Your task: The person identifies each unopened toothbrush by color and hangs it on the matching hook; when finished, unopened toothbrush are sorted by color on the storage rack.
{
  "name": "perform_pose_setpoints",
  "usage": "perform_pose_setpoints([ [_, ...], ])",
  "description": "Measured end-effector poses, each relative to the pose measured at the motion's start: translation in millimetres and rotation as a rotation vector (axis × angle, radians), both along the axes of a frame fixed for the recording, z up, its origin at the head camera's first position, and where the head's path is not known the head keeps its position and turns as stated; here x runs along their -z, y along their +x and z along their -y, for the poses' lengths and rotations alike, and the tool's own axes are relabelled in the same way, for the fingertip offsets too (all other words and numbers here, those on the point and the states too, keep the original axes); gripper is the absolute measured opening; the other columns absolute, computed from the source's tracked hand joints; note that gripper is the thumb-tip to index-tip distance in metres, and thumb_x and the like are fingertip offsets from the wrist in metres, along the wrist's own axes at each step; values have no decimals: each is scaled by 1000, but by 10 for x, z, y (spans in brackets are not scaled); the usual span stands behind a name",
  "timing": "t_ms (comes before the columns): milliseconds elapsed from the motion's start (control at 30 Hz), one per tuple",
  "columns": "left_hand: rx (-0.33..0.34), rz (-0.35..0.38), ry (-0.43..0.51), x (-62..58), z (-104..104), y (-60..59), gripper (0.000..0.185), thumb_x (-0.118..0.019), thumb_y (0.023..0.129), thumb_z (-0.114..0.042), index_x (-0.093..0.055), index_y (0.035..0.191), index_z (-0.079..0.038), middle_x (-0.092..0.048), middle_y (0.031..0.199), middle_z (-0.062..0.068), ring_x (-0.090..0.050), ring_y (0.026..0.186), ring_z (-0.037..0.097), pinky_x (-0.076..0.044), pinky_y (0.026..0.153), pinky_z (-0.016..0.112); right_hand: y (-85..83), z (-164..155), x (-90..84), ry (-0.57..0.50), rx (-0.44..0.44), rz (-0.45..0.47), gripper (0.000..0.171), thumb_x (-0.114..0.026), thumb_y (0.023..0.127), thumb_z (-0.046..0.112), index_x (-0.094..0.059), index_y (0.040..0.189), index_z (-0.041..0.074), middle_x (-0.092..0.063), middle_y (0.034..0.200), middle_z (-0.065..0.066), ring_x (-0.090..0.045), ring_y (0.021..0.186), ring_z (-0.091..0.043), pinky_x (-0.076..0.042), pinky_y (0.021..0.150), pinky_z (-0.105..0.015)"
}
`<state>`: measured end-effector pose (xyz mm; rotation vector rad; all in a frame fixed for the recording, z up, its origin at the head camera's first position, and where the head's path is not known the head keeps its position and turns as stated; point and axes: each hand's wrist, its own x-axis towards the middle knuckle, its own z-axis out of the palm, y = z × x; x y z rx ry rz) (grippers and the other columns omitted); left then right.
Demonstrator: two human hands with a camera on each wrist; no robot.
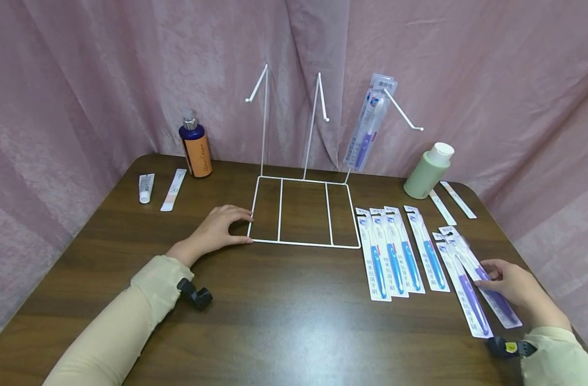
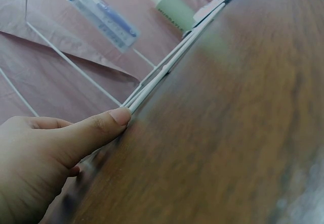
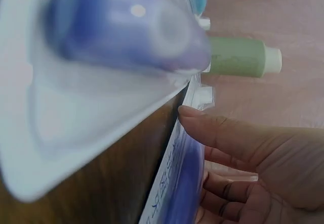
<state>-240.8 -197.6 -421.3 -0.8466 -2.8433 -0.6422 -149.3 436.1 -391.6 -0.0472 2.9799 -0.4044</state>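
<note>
Left hand (image 1: 217,229) rests on the near left corner of the wire rack (image 1: 303,212), fingers straight and pressing the base wire to the table (image 1: 274,321); in the left wrist view the thumb (image 2: 104,125) lies against the rods. Right hand (image 1: 513,287) is curled round the rightmost purple pack (image 1: 487,287), thumb over the blister and fingers beneath, as the right wrist view shows; whether the pack has left the table cannot be told. A second purple pack (image 1: 465,289) lies just beside it, partly overlapped, and four blue packs (image 1: 400,254) lie in a row between these and the rack. One pack (image 1: 368,126) already hangs on the right hook (image 1: 405,115); the other two hooks are bare. To lift well, the grip should take only the one pack, clear of its neighbour, while the left hand keeps the rack steady. Hold it near the foot so the hang hole stays free.
</note>
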Motion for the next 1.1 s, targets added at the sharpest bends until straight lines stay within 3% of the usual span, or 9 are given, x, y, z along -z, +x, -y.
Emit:
perform_pose_setpoints([
  [200, 6, -20, -2, -6, -3, 15, 52, -78, 77, -43, -67, 118, -14, -61, 132, 7, -50, 126, 30, -33, 107, 53, 8, -27, 35, -21, 23, 19, 67, -75, 81, 29, -49, 120, -18, -60, 81, -12, -51, 70, -16, -38, 60, -28],
  [567, 1, -18, 1, -2, -17, 12, 52, -78, 76, -44, -67, 118, -14, -61, 132, 6, -50, 126, 29, -32, 108, 51, 49, -72, 7, -60, 59, 7, 57, -69, 87, 24, -50, 120, -18, -64, 84, -14, -54, 70, -13, -40, 59, -26],
  [833, 1, -20, -1, -10, -11, 17, 52, -78, 77, -44, -67, 118, -14, -61, 132, 6, -50, 126, 29, -32, 108, 51, 88, -57, -154, -89, 71, -30, 57, -66, 91, 26, -48, 122, -17, -64, 85, -13, -50, 66, -3, -39, 57, -21],
  [1000, 6, -23, 8, -1, -10, 17, 52, -78, 77, -43, -66, 118, -14, -61, 132, 7, -50, 126, 29, -32, 108, 52, 73, -24, -275, -63, 52, -115, 52, -67, 89, 24, -51, 119, -16, -65, 82, -14, -46, 61, 3, -37, 56, -21],
  [1100, 5, -17, 7, 3, -4, 12, 52, -78, 77, -43, -66, 119, -14, -61, 132, 7, -49, 127, 29, -32, 108, 52, 53, 25, -356, -67, 60, -143, 50, -68, 89, 23, -52, 118, -15, -65, 83, -17, -48, 62, 0, -38, 55, -21],
])
